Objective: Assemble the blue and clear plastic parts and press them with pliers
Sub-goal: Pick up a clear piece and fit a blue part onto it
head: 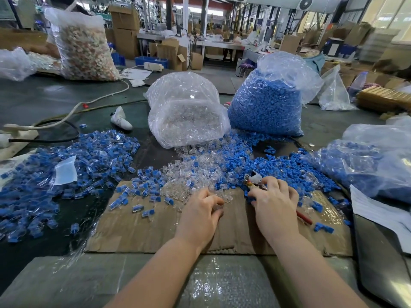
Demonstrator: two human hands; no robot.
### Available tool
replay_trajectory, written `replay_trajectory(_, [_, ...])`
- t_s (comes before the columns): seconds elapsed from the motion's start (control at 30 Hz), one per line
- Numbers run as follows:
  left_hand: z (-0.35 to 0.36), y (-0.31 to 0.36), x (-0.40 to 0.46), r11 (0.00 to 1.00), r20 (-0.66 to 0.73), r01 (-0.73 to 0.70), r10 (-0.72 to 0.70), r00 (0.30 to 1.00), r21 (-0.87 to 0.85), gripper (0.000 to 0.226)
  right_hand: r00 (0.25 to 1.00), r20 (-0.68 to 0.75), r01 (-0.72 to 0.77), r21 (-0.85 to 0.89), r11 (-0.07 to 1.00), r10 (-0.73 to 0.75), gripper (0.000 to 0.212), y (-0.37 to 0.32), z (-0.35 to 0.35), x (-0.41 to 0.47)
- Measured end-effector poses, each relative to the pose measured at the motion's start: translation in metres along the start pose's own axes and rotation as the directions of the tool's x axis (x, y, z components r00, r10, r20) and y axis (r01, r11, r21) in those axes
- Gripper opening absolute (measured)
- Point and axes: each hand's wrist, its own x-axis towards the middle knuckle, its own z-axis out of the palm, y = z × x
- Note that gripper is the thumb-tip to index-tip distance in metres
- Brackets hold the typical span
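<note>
Cardboard sheet (155, 230) carries both hands; left hand (200, 212) pinches a clear part (219, 206). Right hand (274, 205) grips pliers (253, 180) beside blue parts (289, 170).

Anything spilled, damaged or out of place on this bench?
Yes. Blue parts and clear parts have spilled from their bags across the cardboard and mingle in the middle. A white cable trails across the table. Nothing looks damaged.

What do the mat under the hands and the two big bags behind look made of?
Mat: brown corrugated cardboard, matte, with frayed edges. Both bags, the one of clear parts and the one of blue parts: thin transparent plastic film, glossy and crinkled, probably polyethylene.
</note>
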Motion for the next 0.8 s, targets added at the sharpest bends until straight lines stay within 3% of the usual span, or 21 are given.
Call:
replay_trajectory(0.27, [-0.005, 0.001, -0.003, 0.996, -0.061, 0.048, -0.052, 0.997, -0.077, 0.030, 0.999, 0.003, 0.032, 0.078, 0.996, -0.032, 0.018, -0.020, 0.003, 0.003])
replay_trajectory(0.43, [-0.006, 0.000, -0.002, 0.991, -0.087, 0.056, -0.067, 0.994, -0.123, 0.027, 0.995, -0.093, 0.060, 0.307, 0.950, -0.033, 0.013, -0.042, 0.006, -0.007])
replay_trajectory(0.63, [-0.007, -0.001, -0.003, 0.965, -0.115, 0.122, -0.151, 0.982, -0.231, 0.023, 0.989, -0.142, 0.059, 0.611, 0.789, 0.036, 0.014, -0.044, 0.015, -0.016])
replay_trajectory(0.8, [-0.008, -0.002, -0.003, 0.935, -0.118, 0.188, -0.232, 0.966, -0.302, 0.018, 0.977, -0.208, 0.117, 0.706, 0.698, 0.047, 0.022, -0.041, 0.015, -0.022])
